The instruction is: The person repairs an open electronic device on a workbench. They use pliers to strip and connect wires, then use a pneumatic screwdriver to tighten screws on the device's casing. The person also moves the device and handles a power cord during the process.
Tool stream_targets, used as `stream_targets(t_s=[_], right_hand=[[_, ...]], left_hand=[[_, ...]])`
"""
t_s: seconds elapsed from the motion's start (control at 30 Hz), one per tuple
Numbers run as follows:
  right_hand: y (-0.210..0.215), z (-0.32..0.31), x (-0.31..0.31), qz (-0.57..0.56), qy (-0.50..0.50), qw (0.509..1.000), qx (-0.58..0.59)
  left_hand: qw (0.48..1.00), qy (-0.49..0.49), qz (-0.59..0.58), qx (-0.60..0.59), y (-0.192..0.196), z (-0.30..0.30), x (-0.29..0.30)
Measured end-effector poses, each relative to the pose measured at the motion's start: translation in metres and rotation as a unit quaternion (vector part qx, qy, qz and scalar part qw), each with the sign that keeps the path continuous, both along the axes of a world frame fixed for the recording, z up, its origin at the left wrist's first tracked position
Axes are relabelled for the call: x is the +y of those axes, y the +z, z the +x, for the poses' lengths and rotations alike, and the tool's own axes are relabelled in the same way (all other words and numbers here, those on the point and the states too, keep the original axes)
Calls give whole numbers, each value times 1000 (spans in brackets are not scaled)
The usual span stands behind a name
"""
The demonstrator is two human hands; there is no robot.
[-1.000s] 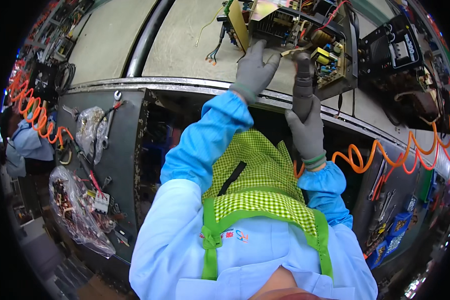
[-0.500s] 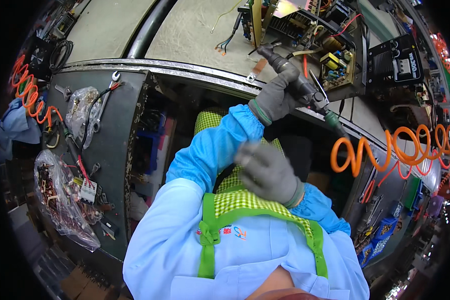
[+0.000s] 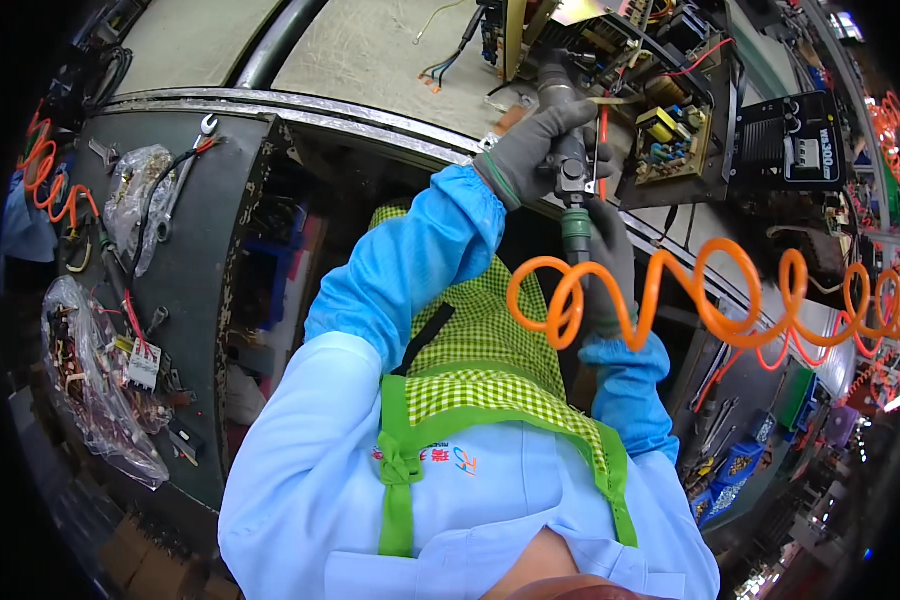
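My left hand (image 3: 532,150), in a grey glove, is closed around the dark body of an air tool (image 3: 570,165) with a lever along its side. The tool's head points away from me, close to an opened electrical unit (image 3: 685,140) with a circuit board and coils. Its green hose fitting (image 3: 576,228) faces me, joined to an orange coiled hose (image 3: 660,290). Beside that rear end is my gloved right hand (image 3: 615,255), its fingers up against the tool. The hose and the tool hide part of this hand, so its grip does not show clearly.
A black front panel (image 3: 790,140) stands right of the unit. On the left side table (image 3: 190,330) lie a spanner (image 3: 175,195), bagged parts (image 3: 95,385) and a white switch block (image 3: 143,365). Blue bins (image 3: 738,463) of small hardware sit at lower right.
The air tool has swung from a slant to nearly straight ahead, its hose end moving left. My right hand has gone from in front of my chest up to the tool's rear.
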State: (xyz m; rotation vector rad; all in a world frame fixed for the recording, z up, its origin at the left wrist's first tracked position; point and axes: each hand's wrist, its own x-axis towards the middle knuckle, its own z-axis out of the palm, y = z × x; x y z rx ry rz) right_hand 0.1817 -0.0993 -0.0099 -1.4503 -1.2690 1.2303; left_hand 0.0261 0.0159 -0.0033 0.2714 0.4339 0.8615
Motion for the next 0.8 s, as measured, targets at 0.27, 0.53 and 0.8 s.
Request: stream_targets(t_s=[0.27,0.53,0.8], right_hand=[[-3,-11,114,196,-61,978,-37],[-29,6,168,198,-116,965,-125],[36,-8,160,97,-28,990,-100]], left_hand=[[992,-121,19,-34,-1,-17,26],[985,-139,94,52,-1,-28,44],[980,-103,139,100,-4,-29,46]])
